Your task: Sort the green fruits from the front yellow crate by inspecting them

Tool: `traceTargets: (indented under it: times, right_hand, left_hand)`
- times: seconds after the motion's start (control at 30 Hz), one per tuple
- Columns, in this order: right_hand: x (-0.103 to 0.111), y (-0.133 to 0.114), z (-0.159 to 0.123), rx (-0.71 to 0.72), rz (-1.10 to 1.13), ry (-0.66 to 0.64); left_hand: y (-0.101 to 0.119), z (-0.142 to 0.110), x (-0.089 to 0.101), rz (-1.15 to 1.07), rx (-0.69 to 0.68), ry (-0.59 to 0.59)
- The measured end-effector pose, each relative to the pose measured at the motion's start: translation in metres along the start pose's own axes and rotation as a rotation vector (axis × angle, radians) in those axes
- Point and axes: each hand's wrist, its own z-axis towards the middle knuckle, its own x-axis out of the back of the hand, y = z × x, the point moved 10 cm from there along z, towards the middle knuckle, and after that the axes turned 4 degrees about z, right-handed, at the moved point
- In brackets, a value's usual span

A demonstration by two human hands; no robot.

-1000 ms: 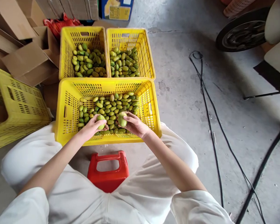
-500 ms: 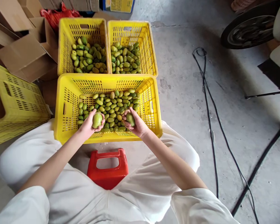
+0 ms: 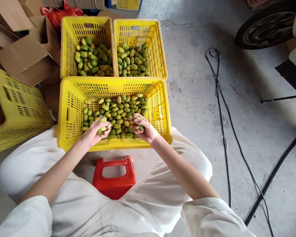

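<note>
My left hand (image 3: pixel 98 130) is closed round a pale green oval fruit (image 3: pixel 102 125), with the fingers wrapped over it. On the other side, my right hand (image 3: pixel 143 129) grips a darker green oval fruit (image 3: pixel 139 127), partly hidden by the thumb and fingers. Both hands are held apart over the near part of a yellow slotted crate (image 3: pixel 113 147). Many loose oval fruits (image 3: pixel 120 112), green to yellowish, lie on the bottom of this crate beneath my hands.
Two yellow crates, left (image 3: pixel 87 19) and right (image 3: pixel 160 49), hold more fruit behind. Another yellow crate (image 3: pixel 22 95) and cardboard boxes (image 3: pixel 22 56) are at the left. A red plastic stool (image 3: pixel 114 186) is between my legs. Black cables (image 3: pixel 227 115) and a wheel (image 3: pixel 266 28) are right.
The fingers of both hands have shifted round their fruits, which appear turned. My right hand's fruit now points more to the side. The view has moved slightly.
</note>
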Motion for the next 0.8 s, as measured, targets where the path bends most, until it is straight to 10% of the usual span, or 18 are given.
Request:
traceTargets:
  times: [0.3, 0.8]
  right_hand:
    - [-0.009, 0.002, 0.0, -0.002, 0.027, -0.066]
    - [-0.021, -0.028, -0.011, 0.294, -0.648, -0.145]
  left_hand:
    - [0.001, 0.0, -0.006, -0.017, -0.025, -0.064]
    - [0.027, -0.013, -0.014, 0.949, -0.521, -0.003]
